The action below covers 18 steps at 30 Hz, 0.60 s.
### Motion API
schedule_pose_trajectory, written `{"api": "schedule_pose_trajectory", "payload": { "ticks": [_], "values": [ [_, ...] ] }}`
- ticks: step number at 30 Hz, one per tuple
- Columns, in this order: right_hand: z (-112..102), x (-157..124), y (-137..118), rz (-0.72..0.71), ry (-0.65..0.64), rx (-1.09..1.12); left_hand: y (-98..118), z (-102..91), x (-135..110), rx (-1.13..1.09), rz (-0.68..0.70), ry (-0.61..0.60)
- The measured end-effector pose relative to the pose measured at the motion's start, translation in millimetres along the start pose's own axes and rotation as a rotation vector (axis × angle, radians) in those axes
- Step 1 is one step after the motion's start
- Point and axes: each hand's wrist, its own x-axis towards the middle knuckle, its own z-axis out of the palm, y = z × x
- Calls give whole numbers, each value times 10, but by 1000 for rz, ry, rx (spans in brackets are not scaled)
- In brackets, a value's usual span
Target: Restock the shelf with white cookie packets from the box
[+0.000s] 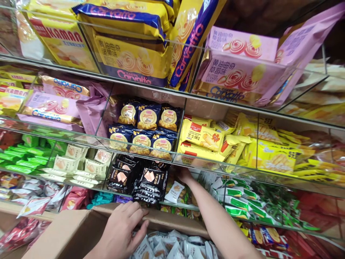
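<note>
A single white packet (174, 191) lies tilted near the front edge of a low glass-fronted shelf (183, 206), in the compartment just right of the black packets (152, 183). Other small packets show under and beside it, too blurred to make out. The right hand (184, 175) reaches into this same compartment, just behind the white packet; its fingers are partly hidden by the shelf above, so I cannot tell whether they grasp anything or are released.

Below the shelf's front edge, an open cardboard box (61, 232) holds a heap of similar white packets (172, 248). The left hand (125, 225) is at the box's far rim, fingers bent over it and thumb apart; whether they clasp the cardboard or only rest there, I cannot tell.

With one such packet plainly on the shelf and many in the box, the work looks barely begun in this compartment, most of the packets being left. How deep the heap goes is not visible.

Neighbouring compartments look well stocked: green-and-white packets (242, 202) to the right, navy packets (147, 117) and yellow packets (202, 135) on the shelf above.
</note>
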Motion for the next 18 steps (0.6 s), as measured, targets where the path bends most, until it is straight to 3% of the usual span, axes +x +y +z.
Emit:
{"api": "schedule_pose_trajectory", "payload": {
  "ticks": [3,8,10,15,18],
  "values": [
    [-128,-36,-8,44,-78,11,5,-13,11,-1,4,-23],
    [-277,-156,22,180,-392,12,18,-26,12,-12,-4,-32],
    [-273,-181,3,217,-454,2,19,-25,3,-22,-6,-30],
    [-251,-192,-72,215,-460,1,14,-16,-14,-34,-10,-33],
    [-305,-206,-58,196,-357,25,16,-20,-9,-28,-8,-28]
  ]
}}
